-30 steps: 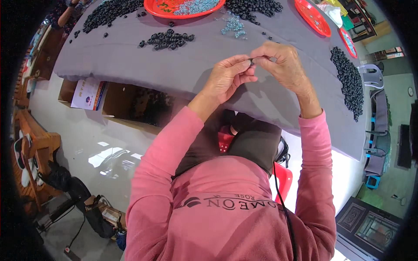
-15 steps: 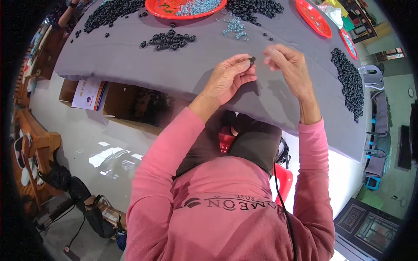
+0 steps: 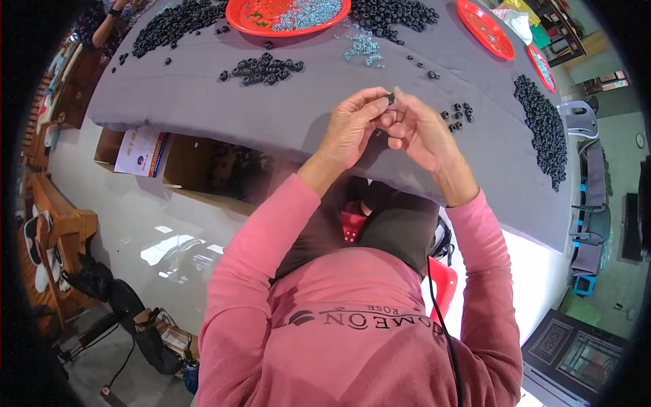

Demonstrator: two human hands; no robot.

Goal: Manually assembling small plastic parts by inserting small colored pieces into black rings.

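A small dark piece, seemingly a black bead [image 3: 390, 99], is pinched between the thumb and forefinger of my left hand [image 3: 347, 132]. My right hand [image 3: 424, 132] meets it from the other side. Its fingertips are closed at the bead, and the remaining fingers curl beneath. Whatever else lies between the fingertips is too small to make out. Both hands are raised above the near edge of the grey-covered table [image 3: 196, 98]. Just right of my right hand lie several loose black beads [image 3: 458, 117].
Beyond my hands lies a small heap of black beads [image 3: 261, 69]. A red tray [image 3: 288, 31] with light-blue beads stands farther back, between larger black piles. Spilled blue beads [image 3: 363, 46] lie nearby. An opened cardboard box [image 3: 186, 159] is under the table's left edge.
My right hand has come left and down to join the left hand at the bead. The loose beads it covered before now show. My left hand has hardly moved.
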